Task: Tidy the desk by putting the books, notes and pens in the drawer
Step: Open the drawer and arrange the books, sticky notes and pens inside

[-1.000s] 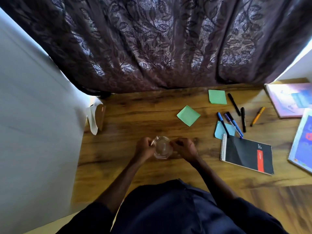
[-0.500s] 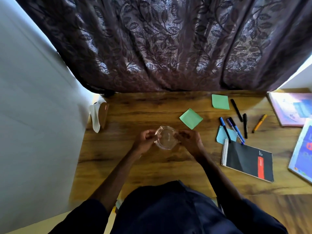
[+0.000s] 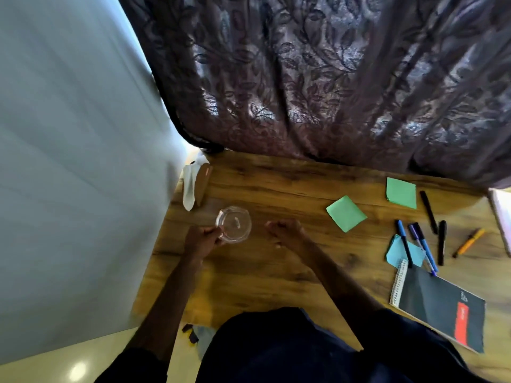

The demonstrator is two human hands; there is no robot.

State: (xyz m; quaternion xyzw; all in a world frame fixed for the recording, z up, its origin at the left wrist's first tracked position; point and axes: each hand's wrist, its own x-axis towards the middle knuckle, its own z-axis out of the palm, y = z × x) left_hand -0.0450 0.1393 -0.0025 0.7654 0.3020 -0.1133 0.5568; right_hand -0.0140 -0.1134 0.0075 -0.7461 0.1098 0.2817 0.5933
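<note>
Glass on desk, left hand pinching its rim; right hand curled beside it, holding nothing.

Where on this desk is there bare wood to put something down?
Bare wood runs along the back, between the curtain and the glass dish, up to the green notes. Another patch lies near the front edge, between the person's right forearm and the spiral notebook. The right end is crowded with pens and notes.

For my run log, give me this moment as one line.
left hand grips clear glass dish | right hand curled, empty, beside it | pens, notes, notebook on desk, right side
</note>
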